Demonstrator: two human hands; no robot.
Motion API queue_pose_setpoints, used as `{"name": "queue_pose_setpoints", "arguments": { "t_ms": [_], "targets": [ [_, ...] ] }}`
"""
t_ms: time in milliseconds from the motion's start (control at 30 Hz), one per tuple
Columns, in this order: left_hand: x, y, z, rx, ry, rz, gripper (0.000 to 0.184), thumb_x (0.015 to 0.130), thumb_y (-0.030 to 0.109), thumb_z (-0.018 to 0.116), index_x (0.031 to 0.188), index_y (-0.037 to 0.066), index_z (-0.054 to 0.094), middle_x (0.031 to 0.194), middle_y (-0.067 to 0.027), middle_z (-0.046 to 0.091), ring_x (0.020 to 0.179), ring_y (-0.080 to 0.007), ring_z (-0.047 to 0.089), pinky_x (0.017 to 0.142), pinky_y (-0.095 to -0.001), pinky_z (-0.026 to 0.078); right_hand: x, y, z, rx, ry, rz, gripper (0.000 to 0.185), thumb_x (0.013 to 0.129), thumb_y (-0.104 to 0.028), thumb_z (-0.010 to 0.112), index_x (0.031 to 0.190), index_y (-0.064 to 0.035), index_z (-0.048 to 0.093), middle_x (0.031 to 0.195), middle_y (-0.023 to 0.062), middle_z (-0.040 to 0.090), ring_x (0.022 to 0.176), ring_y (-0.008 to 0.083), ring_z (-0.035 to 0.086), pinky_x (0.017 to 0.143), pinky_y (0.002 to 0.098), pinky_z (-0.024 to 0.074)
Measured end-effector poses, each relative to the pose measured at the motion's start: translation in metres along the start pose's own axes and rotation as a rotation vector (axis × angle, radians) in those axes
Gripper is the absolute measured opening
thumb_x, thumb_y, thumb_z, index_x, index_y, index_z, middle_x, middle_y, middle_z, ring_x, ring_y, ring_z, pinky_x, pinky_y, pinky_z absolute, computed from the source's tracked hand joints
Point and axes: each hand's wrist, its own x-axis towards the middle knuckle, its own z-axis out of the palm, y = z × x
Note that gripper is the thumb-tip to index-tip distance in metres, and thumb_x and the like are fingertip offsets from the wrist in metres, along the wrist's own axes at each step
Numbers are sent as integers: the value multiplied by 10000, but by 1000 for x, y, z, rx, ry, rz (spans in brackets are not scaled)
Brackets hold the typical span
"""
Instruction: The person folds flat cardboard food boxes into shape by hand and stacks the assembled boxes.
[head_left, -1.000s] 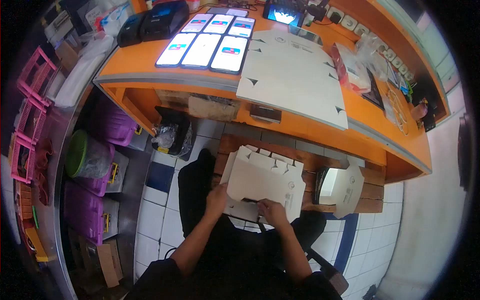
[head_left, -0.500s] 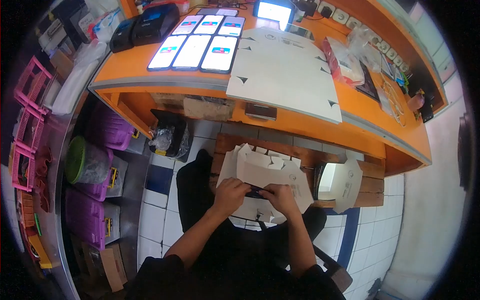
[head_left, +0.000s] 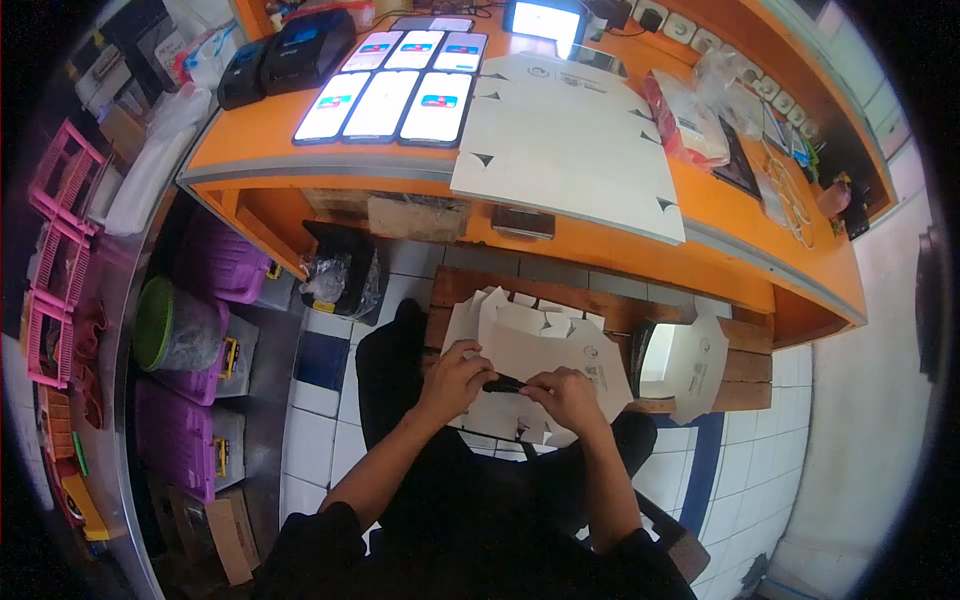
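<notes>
Both hands are at the near part of a pale cardboard sheet [head_left: 545,352] with cut flaps, which rests on a wooden bench [head_left: 748,375]. A small dark object [head_left: 506,384] spans the gap between them. My left hand [head_left: 453,384] has its fingers curled at the object's left end. Pinched on its right end is my right hand [head_left: 566,398]. Too small to make out is what the dark object is. Another folded cardboard piece [head_left: 697,372] lies to the right on the bench.
Above the bench stands an orange counter [head_left: 240,135] with several lit phones [head_left: 383,103], a flat cardboard stack [head_left: 570,140] and a plastic bag [head_left: 690,120]. Purple bins [head_left: 175,435] and a lidded tub [head_left: 170,325] sit at left, beside a black bin [head_left: 345,285].
The view has shifted slightly. My left hand has moved from the sheet's left edge to the dark object. The cardboard's near part has been bent and turned a little.
</notes>
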Motion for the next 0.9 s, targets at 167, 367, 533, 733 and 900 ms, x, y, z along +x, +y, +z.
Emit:
{"name": "queue_pose_setpoints", "arguments": {
  "t_ms": [167,367,533,733,900],
  "targets": [
    [-8,-26,7,-150,35,5,154,897,141,723,967,11,682,1123,-163,638,946,-312,689,794,-390,555,-32,11,-12,-132,122,-74,228,830,-320,770,967,-140,801,946,78,761,1022,300,674,941,464,460],
    [-8,-7,16,-201,53,-113,141,927,119,692,970,-2,632,1038,-160,642,880,-313,682,695,-358,557,-43,31,-4,-232,360,17,137,797,-218,763,913,-155,800,882,38,755,903,263,654,908,454,418],
    [1,24,14,-79,-84,10,129,919,88,689,966,1,606,966,-147,624,859,-303,673,735,-383,553,-35,14,8,-508,583,-61,71,766,-188,770,808,-132,771,789,28,726,835,239,636,887,467,421],
    [8,31,23,-40,-124,174,100,898,53,677,951,7,605,966,-159,639,879,-317,670,775,-402,541,-29,6,18,-728,402,-180,43,740,-147,749,774,-126,733,725,12,692,887,220,630,1006,529,400],
    [5,-8,21,-268,-30,7,118,903,71,690,944,4,602,954,-132,643,894,-295,652,779,-366,530,-35,-5,7,-611,733,-319,147,756,-149,745,881,-86,700,1007,106,690,1100,284,590,1083,528,377]
  ]
}}
